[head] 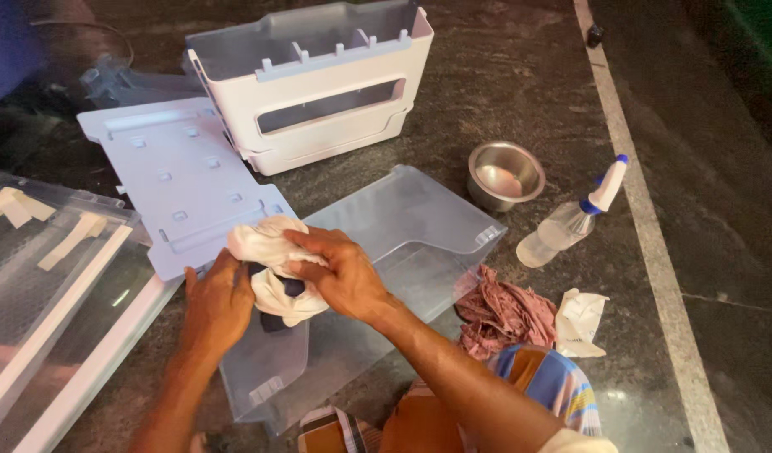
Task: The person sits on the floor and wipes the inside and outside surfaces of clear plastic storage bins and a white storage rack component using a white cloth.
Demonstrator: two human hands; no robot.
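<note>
- Striped cloth (547,379) over the person's lap sits closest to the camera, under the right forearm.
- Both hands meet over the clear plastic drawer (403,243): left hand (218,304) and right hand (340,273) have fingers clamped on a crumpled white cloth (273,268), with something dark tucked inside it.
- Right of the fingers: wrinkly pink rag (503,317) touching the drawer's edge, plus a white wad (581,323) just beside it.
- Left: glass shelves (42,277), white-framed, crowding that side.
- Beyond the fingertips: flat white panel (180,180), then a big white bin (319,84), looks empty.
- Far right: steel bowl (505,174), shiny, and a spray bottle (571,220) lying on dark stone floor (705,252), open room there.
</note>
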